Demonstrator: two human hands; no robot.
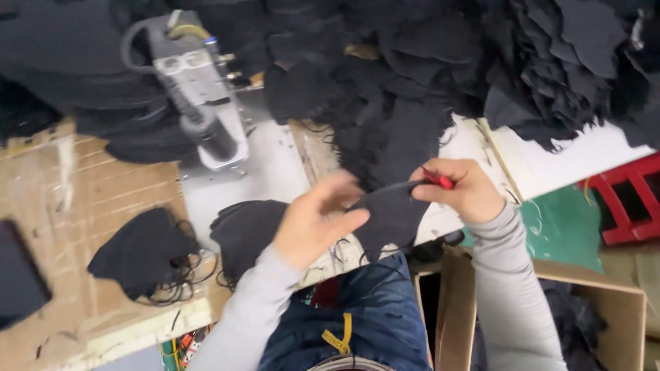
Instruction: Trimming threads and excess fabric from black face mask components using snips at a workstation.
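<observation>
My left hand point(317, 218) grips the left edge of a black fabric mask piece point(392, 218) held over the table edge. My right hand point(460, 189) pinches the piece's upper right corner and also holds a small red tool point(438, 180), which looks like thread snips. Both sleeves are light grey. The piece hangs between the two hands, in front of a large heap of black fabric pieces point(440, 75).
A grey machine head point(196, 89) stands at the back left on a metal plate. Two stacks of black masks with ear loops point(141, 254) point(244, 230) lie on the cardboard-covered table. An open cardboard box point(550, 316) sits at the lower right, a red stool point(632, 199) beyond it.
</observation>
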